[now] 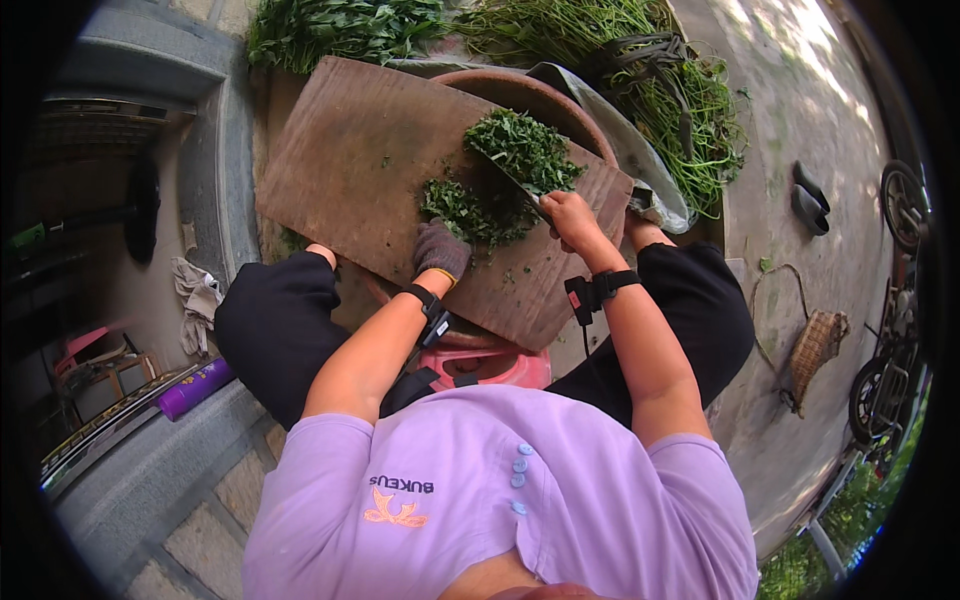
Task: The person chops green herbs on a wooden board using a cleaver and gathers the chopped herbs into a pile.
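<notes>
A wide wooden board (360, 150) lies tilted across a round reddish-brown tub (555, 94). My right hand (574, 217) grips the handle of a knife (517, 182), its dark blade angled up and left along a larger heap of chopped green leaves (525, 146). My left hand (441, 251), in a dark knit glove, rests on the board against a smaller pile of chopped leaves (450, 202). Its fingers are curled down and their tips are hidden, so I cannot see whether they hold any leaves. Loose bits of leaf lie scattered near the blade.
Bundles of leafy greens (345, 30) and long green stems (555, 30) lie beyond the board. A grey plastic sheet (637, 135) borders the tub. A pink plastic stool (491, 367) is below the board. Dark shoes (810, 199) and a wicker basket (817, 352) lie to the right.
</notes>
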A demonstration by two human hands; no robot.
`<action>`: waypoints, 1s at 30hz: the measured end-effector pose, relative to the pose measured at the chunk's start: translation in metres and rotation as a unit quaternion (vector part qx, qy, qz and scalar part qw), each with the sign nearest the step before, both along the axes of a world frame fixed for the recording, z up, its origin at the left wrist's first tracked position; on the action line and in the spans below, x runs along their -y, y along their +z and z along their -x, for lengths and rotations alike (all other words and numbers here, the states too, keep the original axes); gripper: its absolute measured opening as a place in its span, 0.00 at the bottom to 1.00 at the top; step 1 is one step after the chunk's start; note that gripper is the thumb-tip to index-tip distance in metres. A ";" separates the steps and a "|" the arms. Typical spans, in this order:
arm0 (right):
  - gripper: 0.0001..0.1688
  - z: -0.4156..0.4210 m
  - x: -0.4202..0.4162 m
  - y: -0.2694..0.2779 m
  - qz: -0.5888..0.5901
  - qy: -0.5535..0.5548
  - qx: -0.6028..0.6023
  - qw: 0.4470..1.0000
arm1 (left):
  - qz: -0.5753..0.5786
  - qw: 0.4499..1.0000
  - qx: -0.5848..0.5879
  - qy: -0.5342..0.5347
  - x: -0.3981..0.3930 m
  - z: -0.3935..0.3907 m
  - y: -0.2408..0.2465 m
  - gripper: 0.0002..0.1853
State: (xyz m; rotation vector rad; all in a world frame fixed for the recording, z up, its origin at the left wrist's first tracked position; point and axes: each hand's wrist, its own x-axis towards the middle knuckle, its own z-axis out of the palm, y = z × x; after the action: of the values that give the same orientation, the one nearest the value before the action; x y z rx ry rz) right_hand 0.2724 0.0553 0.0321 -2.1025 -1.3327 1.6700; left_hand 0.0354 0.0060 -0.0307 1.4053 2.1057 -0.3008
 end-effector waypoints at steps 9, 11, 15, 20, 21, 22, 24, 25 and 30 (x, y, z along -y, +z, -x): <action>0.20 -0.031 -0.010 -0.025 -0.100 -0.074 0.036 0.992 | -0.061 0.997 0.044 0.021 -0.012 0.013 0.038 0.43; 0.20 -0.025 -0.003 0.012 -0.076 -0.019 0.037 0.996 | -0.014 0.997 -0.017 -0.069 -0.020 0.032 0.027 0.37; 0.19 -0.048 0.020 0.029 0.010 0.035 -0.004 0.999 | 0.006 0.981 0.056 -0.184 -0.028 0.086 0.039 0.29; 0.13 -0.064 0.049 0.010 0.002 0.003 -0.034 0.999 | -0.107 0.856 0.407 0.301 -0.004 0.108 0.202 0.26; 0.12 -0.061 0.048 0.009 -0.011 0.007 -0.026 1.000 | -0.155 0.832 0.430 0.314 0.005 0.124 0.224 0.25; 0.12 -0.055 0.047 0.013 -0.029 0.014 0.013 0.999 | -0.210 0.809 0.462 0.296 0.011 0.147 0.235 0.25; 0.11 -0.040 0.051 0.025 -0.049 0.013 0.046 0.998 | -0.306 0.769 0.485 0.283 0.038 0.194 0.258 0.25; 0.11 -0.034 0.055 0.034 -0.053 0.005 0.041 0.998 | -0.347 0.753 0.479 0.288 0.056 0.214 0.275 0.25; 0.08 -0.018 0.075 0.024 0.059 0.013 -0.064 0.996 | -0.404 0.725 0.418 0.368 0.191 0.319 0.292 0.24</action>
State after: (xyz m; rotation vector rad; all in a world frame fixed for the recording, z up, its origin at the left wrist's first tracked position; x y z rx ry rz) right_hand 0.2906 -0.0193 0.0557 -2.0087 -1.2572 1.9022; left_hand -0.2834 -0.1846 0.2617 0.6578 1.7716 1.4509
